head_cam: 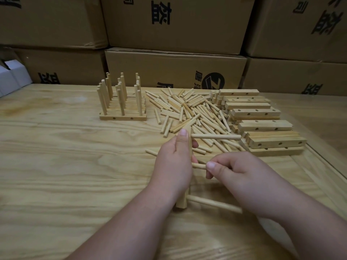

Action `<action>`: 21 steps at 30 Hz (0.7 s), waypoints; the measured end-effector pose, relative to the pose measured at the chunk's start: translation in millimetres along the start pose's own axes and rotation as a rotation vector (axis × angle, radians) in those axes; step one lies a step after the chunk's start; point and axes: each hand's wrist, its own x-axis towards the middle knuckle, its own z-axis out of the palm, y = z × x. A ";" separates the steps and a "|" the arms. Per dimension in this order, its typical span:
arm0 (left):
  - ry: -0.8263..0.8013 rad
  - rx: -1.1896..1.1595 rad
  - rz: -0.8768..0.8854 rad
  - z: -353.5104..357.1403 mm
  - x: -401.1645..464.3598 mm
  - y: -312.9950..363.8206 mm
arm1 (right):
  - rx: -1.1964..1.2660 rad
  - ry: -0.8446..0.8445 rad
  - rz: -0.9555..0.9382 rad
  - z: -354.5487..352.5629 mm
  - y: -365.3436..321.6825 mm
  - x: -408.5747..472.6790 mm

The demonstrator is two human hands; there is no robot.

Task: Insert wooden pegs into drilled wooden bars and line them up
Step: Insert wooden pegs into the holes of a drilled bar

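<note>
Wooden bar [181,200] gripped; round peg [199,166] pinched.

views: one, head-worn | aim: forward and down across the wooden table [56,166] | range: close, both forearms enter from the bottom edge | far limit: stacked cardboard boxes [174,68] behind the table | overlap: no second view to share with

Pegged bars [123,111] left of loose pegs [189,111]; drilled bars [262,121] right.
</note>
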 end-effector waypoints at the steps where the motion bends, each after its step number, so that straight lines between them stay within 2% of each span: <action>1: -0.007 0.014 0.004 0.3 -0.8 0.4 | -0.026 -0.001 -0.008 -0.8 -1.1 -0.1; 5: -0.003 0.021 0.006 1.0 -2.4 0.7 | -0.085 0.023 -0.016 -2.6 -4.2 -0.3; 18: 0.008 -0.042 -0.038 0.5 -1.7 1.5 | 0.140 -0.063 0.038 0.3 6.5 7.7; 21: 0.006 -0.047 -0.036 0.1 -3.1 2.3 | 0.092 -0.046 0.019 0.3 6.9 7.2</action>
